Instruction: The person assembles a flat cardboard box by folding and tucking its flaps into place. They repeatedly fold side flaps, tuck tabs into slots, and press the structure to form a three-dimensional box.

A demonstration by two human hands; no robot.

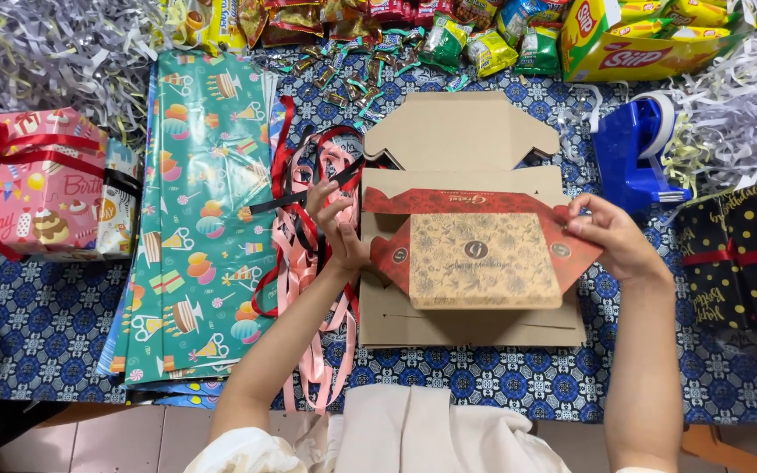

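Two bare hands at work over a flat brown cardboard box [470,320], seen from the head camera looking straight down. Left hand [336,229] at the box's left edge, fingers half curled and loosely bunched, touching a black ribbon [295,198] that runs up and left from the fingertips; whether pinched firmly or only brushed, hard to tell. Right hand [611,238] closed on the red right flap of a patterned gift packet [484,258], thumb on top, fingers beneath. Packet lying across the middle of the open box, tan floral face up, red flaps spread to both sides, box lid [459,131] folded back flat behind it. Tangle of pink, red and black ribbons [308,289] just left of the box, partly under the left forearm. Further left, a stack of green party-print wrapping paper [199,219], then a pink wrapped gift with a red bow [24,188] at the far left. Blue tape dispenser [637,149] near the box's upper right corner. Black gift with gold dots and a red band [746,254] at the right edge. Snack packets [475,39] and silver shredded paper [37,52] along the top. All resting on a blue patterned cloth [45,324].
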